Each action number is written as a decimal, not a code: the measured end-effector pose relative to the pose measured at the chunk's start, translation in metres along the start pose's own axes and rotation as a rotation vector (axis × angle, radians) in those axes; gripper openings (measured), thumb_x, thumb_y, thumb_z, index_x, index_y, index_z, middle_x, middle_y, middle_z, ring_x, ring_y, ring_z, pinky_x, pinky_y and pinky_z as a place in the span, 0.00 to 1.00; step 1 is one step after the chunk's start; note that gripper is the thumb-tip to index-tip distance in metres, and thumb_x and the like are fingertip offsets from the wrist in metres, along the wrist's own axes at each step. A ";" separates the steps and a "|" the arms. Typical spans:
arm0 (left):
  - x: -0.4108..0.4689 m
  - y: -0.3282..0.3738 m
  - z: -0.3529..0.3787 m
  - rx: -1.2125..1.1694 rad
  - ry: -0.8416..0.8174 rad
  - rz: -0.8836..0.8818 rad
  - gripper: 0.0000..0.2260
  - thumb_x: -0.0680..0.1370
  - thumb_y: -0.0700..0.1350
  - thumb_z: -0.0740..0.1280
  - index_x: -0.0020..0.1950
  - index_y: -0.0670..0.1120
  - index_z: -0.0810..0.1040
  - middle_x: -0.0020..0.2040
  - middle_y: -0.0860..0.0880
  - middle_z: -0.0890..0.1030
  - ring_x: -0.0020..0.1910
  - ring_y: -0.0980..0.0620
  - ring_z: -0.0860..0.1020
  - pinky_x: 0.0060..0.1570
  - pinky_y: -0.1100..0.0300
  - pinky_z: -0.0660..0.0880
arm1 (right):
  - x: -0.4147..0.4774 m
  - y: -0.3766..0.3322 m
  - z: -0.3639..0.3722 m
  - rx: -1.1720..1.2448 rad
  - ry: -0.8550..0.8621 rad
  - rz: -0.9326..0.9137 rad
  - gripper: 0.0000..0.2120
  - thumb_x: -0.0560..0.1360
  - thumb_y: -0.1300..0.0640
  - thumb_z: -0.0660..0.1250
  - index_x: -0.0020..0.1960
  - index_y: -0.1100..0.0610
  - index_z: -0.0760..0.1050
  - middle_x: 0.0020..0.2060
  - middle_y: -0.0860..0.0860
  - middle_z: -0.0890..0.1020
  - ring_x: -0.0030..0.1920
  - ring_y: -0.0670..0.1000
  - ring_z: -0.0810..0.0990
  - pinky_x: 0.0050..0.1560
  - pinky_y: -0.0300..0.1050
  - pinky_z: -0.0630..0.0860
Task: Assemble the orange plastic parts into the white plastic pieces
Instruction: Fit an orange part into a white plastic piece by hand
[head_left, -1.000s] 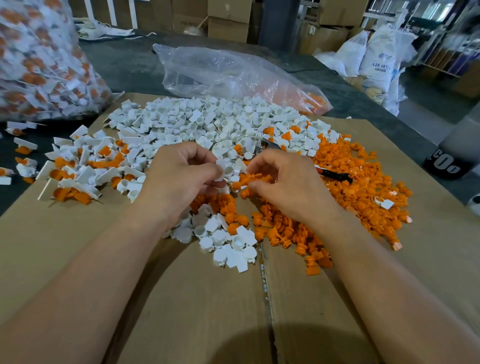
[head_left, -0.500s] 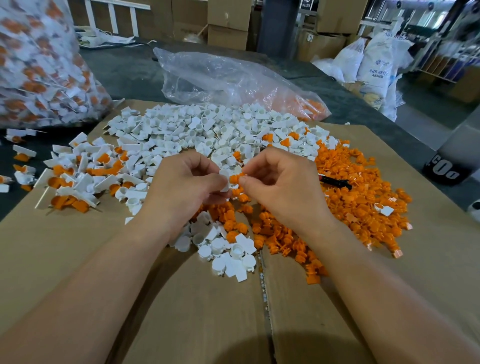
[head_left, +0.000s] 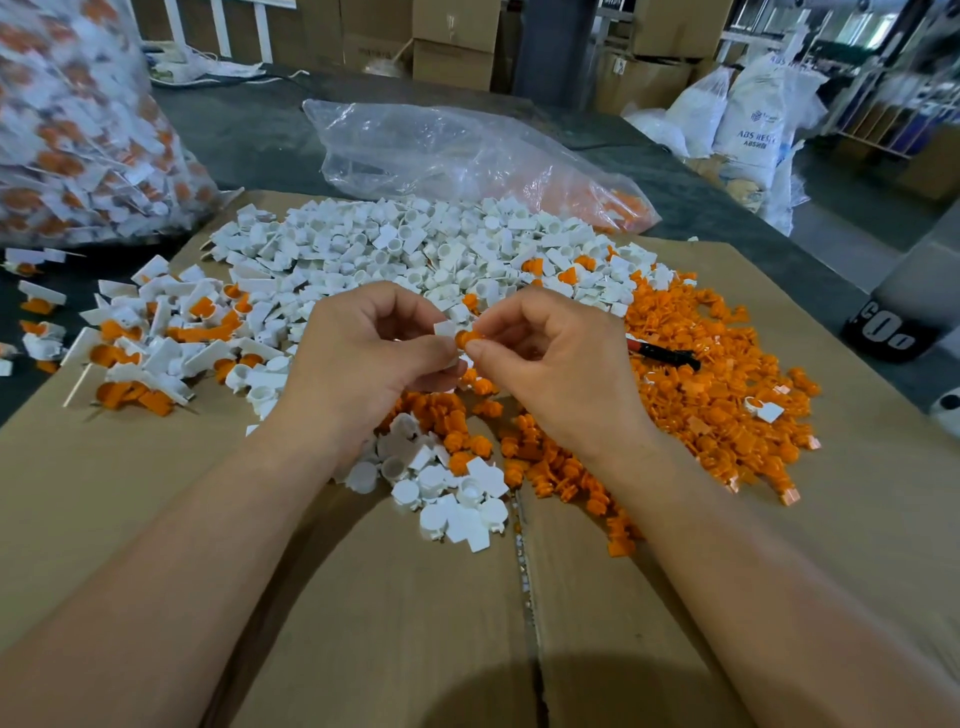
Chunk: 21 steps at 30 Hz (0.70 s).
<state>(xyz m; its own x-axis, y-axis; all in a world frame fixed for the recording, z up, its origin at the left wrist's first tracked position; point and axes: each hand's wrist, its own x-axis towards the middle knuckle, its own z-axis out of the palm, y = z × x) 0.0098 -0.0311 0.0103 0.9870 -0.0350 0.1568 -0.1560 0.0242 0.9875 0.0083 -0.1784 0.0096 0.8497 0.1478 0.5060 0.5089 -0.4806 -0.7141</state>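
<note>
— Where's the orange part (head_left: 467, 339)?
— Your right hand (head_left: 556, 358) pinches it, against the white piece (head_left: 444, 329) pinched in your left hand (head_left: 363, 358)'s fingers, both raised above the cardboard (head_left: 156, 493).

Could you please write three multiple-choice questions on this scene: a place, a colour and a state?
1. Where does the black tool lie? A on the orange heap B on the white heap C in the clear bag
2. What colour is the part pinched by the right hand? A white B orange C black
3. What is the left hand doing? A lying flat B hanging idle C gripping a white piece
Answers: 1 A, orange parts surround it; 2 B, it shows orange at the pinch; 3 C, fingers curl round it.
</note>
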 end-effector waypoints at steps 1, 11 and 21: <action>0.000 0.000 0.000 0.005 0.009 0.001 0.09 0.70 0.30 0.70 0.36 0.43 0.77 0.28 0.47 0.80 0.29 0.52 0.81 0.30 0.64 0.78 | 0.000 0.001 0.000 0.022 -0.015 -0.002 0.08 0.70 0.63 0.72 0.41 0.52 0.76 0.33 0.41 0.77 0.35 0.41 0.78 0.37 0.32 0.76; 0.001 0.001 -0.003 -0.080 0.008 -0.042 0.07 0.70 0.31 0.70 0.37 0.42 0.80 0.29 0.48 0.81 0.29 0.52 0.81 0.31 0.66 0.77 | 0.001 0.005 -0.001 0.021 0.006 -0.123 0.16 0.68 0.63 0.72 0.54 0.53 0.77 0.36 0.40 0.77 0.38 0.41 0.78 0.40 0.32 0.76; -0.001 0.003 -0.003 -0.150 -0.059 -0.076 0.05 0.71 0.32 0.68 0.38 0.40 0.80 0.29 0.46 0.81 0.29 0.50 0.80 0.31 0.65 0.77 | 0.001 0.006 -0.002 -0.004 0.028 -0.086 0.13 0.67 0.61 0.73 0.50 0.61 0.81 0.36 0.52 0.80 0.38 0.48 0.78 0.40 0.41 0.77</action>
<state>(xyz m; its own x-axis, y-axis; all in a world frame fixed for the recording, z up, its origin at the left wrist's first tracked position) 0.0087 -0.0276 0.0130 0.9911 -0.1006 0.0869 -0.0692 0.1683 0.9833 0.0114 -0.1829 0.0070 0.7985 0.1649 0.5789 0.5796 -0.4702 -0.6656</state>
